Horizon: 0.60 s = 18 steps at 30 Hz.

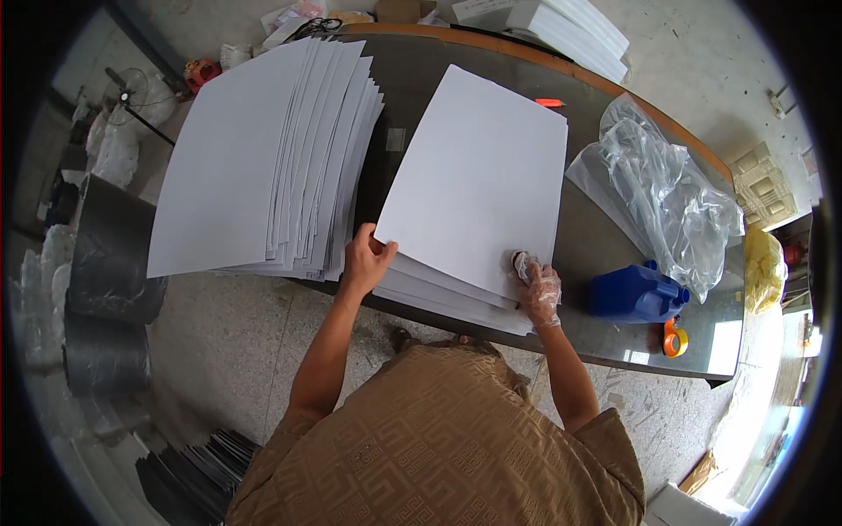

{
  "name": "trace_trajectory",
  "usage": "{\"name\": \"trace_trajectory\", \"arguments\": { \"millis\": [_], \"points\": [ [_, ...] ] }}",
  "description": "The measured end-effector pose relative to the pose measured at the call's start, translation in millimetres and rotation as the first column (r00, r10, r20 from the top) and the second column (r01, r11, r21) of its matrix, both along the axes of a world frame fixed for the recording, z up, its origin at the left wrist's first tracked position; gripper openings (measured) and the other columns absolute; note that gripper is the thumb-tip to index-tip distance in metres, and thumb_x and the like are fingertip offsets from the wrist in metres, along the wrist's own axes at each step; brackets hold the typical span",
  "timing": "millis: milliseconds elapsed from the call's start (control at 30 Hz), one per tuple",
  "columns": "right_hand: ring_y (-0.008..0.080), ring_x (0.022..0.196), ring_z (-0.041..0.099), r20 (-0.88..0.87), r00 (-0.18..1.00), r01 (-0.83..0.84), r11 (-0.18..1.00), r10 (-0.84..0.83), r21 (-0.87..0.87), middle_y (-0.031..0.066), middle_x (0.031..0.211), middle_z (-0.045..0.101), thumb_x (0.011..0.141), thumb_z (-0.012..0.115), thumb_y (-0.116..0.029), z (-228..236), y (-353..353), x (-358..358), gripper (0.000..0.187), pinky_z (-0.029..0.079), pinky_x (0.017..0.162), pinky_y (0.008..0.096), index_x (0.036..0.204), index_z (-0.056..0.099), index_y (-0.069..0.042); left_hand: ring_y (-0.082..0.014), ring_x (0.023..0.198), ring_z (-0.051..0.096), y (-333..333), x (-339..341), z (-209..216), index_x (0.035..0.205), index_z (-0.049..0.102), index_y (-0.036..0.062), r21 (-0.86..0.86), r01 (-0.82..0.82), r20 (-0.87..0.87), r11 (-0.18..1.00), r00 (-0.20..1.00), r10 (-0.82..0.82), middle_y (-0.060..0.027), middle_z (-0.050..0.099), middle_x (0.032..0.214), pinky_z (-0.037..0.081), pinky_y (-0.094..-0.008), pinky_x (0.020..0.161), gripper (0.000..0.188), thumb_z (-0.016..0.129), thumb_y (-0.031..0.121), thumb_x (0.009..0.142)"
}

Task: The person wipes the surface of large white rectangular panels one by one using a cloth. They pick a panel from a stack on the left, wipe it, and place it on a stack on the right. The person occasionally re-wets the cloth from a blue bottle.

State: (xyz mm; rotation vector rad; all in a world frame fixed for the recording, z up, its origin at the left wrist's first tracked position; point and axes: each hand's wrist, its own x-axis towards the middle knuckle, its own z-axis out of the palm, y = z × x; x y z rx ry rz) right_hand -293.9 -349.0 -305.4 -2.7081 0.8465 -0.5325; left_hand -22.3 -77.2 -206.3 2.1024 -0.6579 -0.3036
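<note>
A stack of large white sheets (482, 167) lies in front of me on the dark table. My left hand (368, 261) pinches the near left corner of the top sheet, thumb above it. In a clear plastic glove, my right hand (540, 296) presses a small wadded rag (521, 266) onto the sheet near its lower right corner. The rag looks white with dark stains, and the fingers partly cover it. Under the top sheet, the edges of several more sheets show toward me. Left of this stack is a second, fanned-out pile of white sheets (232, 158).
On the right of the table (570, 307) are a clear plastic bag (671, 188), a blue jug (627, 292) and an orange tape roll (674, 339). A red-orange cutter (550, 103) lies beyond the stack. Black rolls (114, 254) and dark sheets (197, 473) stand on the left.
</note>
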Motion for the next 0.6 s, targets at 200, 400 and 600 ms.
{"name": "trace_trajectory", "arguments": {
  "millis": [200,400,600],
  "points": [
    [0.0407,0.085,0.059,0.108,0.994,0.025,1.000,-0.023,-0.012,0.0197,0.094,0.059,0.072,0.078,-0.023,-2.4,-1.0,0.8,0.052,0.048,0.073,0.0536,0.119,0.060,-0.011,-0.0263,0.098,0.068,-20.1,-10.1,-59.9,0.120,0.053,-0.0035,-0.570,-0.275,-0.747,0.774,0.565,-0.350,-0.0122,0.066,0.112,0.061,-0.0418,0.080,0.031,0.062,0.004,0.092],
    [0.0406,0.105,0.062,0.181,0.955,0.196,0.956,-0.236,0.217,0.0251,0.111,0.064,0.084,0.074,-0.023,10.1,6.1,-5.4,0.047,0.050,0.091,0.0453,0.122,0.059,0.001,-0.0282,0.098,0.068,-43.0,-53.1,0.0,0.127,0.047,-0.0040,-0.648,-0.205,-0.606,0.734,0.722,-0.334,-0.0155,0.063,0.114,0.064,-0.0435,0.077,0.036,0.057,0.002,0.093],
    [0.0250,0.123,0.056,0.697,0.646,-0.047,0.895,-0.312,0.444,0.0201,0.135,0.057,0.094,0.063,-0.017,53.1,5.9,-8.0,0.051,0.042,0.103,0.0356,0.138,0.047,0.004,-0.0276,0.098,0.069,33.1,-27.3,115.9,0.132,0.042,-0.0052,-0.835,-0.195,-0.408,0.515,0.848,-0.339,-0.0178,0.059,0.121,0.064,-0.0429,0.075,0.040,0.055,0.005,0.095]
  ]
}}
